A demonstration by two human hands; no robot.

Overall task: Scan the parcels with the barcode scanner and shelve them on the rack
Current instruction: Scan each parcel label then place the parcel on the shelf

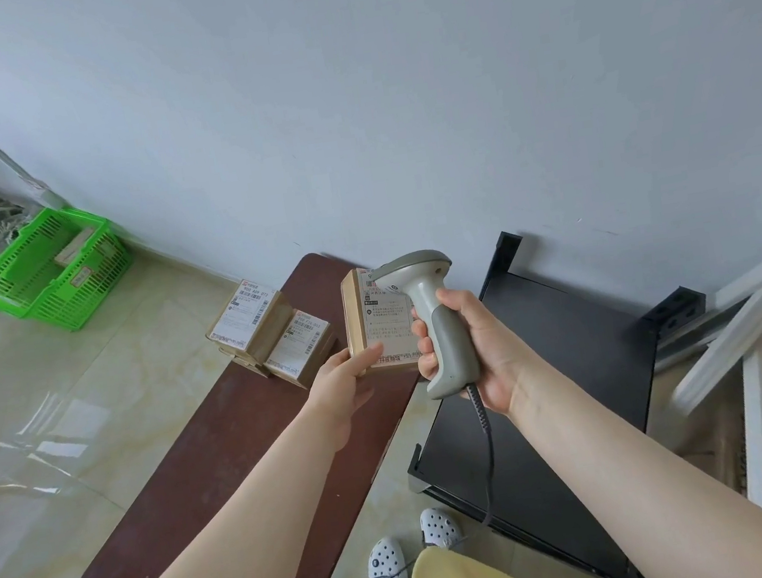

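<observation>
Head cam: your right fingers (422,332) are wrapped tight round the grip of the barcode scanner (425,302), w/ the thumb up along the far side. Its head tips down over the top of the label, cable (486,445) hanging off the butt toward the floor. Your right hand (475,349) is fully closed on it.

Left fingers are mostly hidden behind the box; thumb lies flat across the lower front face, so your left hand (343,382) is pinching the held parcel (376,323) by its bottom edge, label facing you, upright, just above the far end of the brown bench (201,485). Scanner head & label look v. close, maybe touching; can't tell which.

Further out: stacked parcels (270,336) sit on the bench just left of the one in hand, at least 3–4, exact count unclear. Green basket (48,272) by the wall holds at least one more. Black rack (554,387) on your right shows bare shelf only.

Progress, as a guess: early. Nothing visible on the rack, 1st scan in hand or thereabouts. Left to do: confirm this read, shelve it, then work thru the bench stack & probably the basket.
</observation>
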